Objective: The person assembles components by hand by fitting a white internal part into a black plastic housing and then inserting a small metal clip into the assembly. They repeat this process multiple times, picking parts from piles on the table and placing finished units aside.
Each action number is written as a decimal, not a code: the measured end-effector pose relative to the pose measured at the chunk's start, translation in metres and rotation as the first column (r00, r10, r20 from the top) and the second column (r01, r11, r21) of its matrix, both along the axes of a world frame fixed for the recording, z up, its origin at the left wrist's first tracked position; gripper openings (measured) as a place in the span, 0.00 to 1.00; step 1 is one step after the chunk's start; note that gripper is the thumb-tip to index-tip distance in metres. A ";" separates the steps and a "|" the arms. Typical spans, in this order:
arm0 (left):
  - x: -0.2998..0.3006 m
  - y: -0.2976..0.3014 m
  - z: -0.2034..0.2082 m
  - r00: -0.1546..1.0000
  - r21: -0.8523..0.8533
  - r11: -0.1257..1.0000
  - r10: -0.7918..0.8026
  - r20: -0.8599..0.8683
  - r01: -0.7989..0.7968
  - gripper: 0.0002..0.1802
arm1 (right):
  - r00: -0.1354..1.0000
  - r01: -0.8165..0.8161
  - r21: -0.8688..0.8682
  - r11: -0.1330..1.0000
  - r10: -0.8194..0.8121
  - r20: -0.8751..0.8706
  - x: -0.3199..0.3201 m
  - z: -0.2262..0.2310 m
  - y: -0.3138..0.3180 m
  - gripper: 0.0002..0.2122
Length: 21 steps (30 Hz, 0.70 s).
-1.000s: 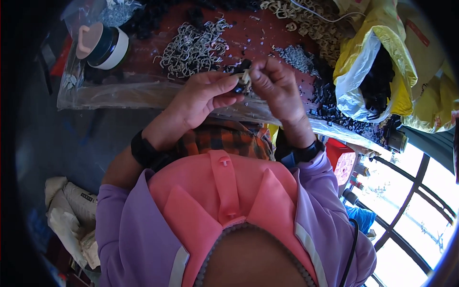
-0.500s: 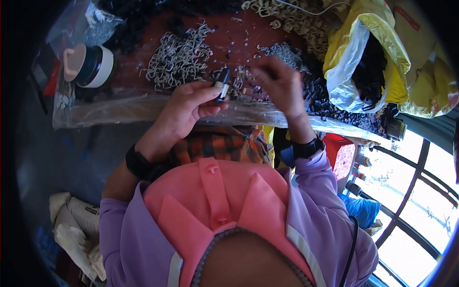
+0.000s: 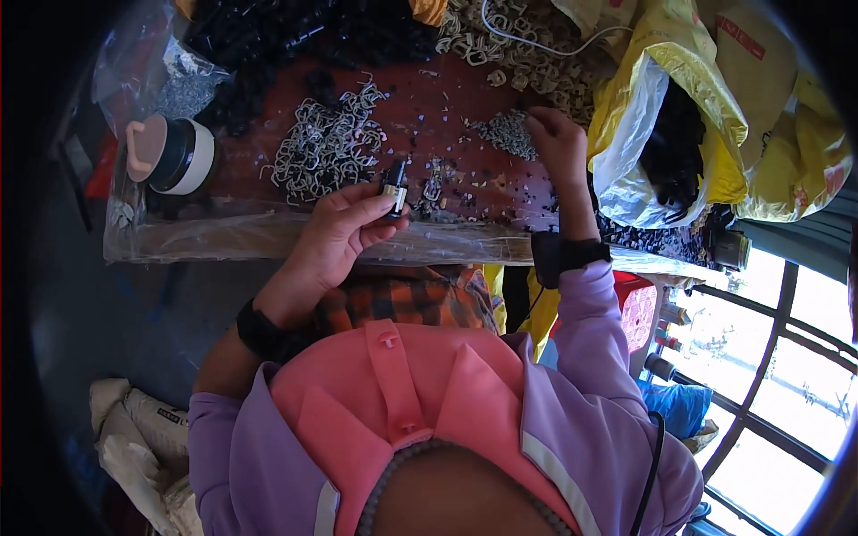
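My left hand (image 3: 340, 223) is closed on a small black part (image 3: 394, 192) with a pale metallic face and a narrow stem pointing up. Thumb and fingertips pinch it just above the table's near edge. Farther right, my right hand (image 3: 561, 147) reaches to the edge of a pile of small grey metal pieces (image 3: 509, 134). Its fingers are bent together there; whatever they hold is hidden. Just right of the black part lies a small metal fitting (image 3: 434, 181) on the reddish table (image 3: 447, 89). A heap of bent silver metal hooks (image 3: 326, 143) lies beyond my left hand.
A white and dark green mug-like container (image 3: 183, 156) stands at the left. Black parts (image 3: 268, 40) and cream-coloured pieces (image 3: 518, 54) are heaped at the back. On the right, a yellow and white bag (image 3: 617, 134) holds black pieces. Clear plastic sheeting (image 3: 223, 237) covers the front edge.
My right hand has moved away from the left one, outward to the grey pile. My left hand keeps the black part, and the view has shifted slightly.
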State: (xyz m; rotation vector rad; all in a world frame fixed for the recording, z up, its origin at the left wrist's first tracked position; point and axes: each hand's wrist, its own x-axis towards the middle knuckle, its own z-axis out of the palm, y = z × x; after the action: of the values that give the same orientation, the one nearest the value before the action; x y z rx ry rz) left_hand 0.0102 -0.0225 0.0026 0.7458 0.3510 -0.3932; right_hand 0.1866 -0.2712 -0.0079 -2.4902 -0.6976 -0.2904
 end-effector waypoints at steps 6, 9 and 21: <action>-0.001 -0.003 0.003 0.998 -0.014 0.998 0.063 0.002 -0.063 0.11 | 0.563 0.323 0.737 0.594 0.505 -0.654 -0.057 0.030 0.038 0.07; -0.002 -0.005 0.005 0.998 -0.007 0.998 0.056 0.033 -0.056 0.10 | 0.453 0.355 0.782 0.513 0.637 -0.624 -0.080 0.036 0.052 0.06; -0.003 -0.010 0.004 0.995 -0.048 0.997 0.060 0.078 -0.057 0.12 | 0.728 -0.050 0.759 0.649 0.544 -0.417 -0.121 0.037 0.090 0.05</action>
State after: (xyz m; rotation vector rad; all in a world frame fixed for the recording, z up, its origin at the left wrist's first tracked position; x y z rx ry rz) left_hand 0.0073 -0.0327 0.0067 0.7025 0.2874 -0.3144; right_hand 0.0659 -0.1810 0.0293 -1.5053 -0.5685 0.3505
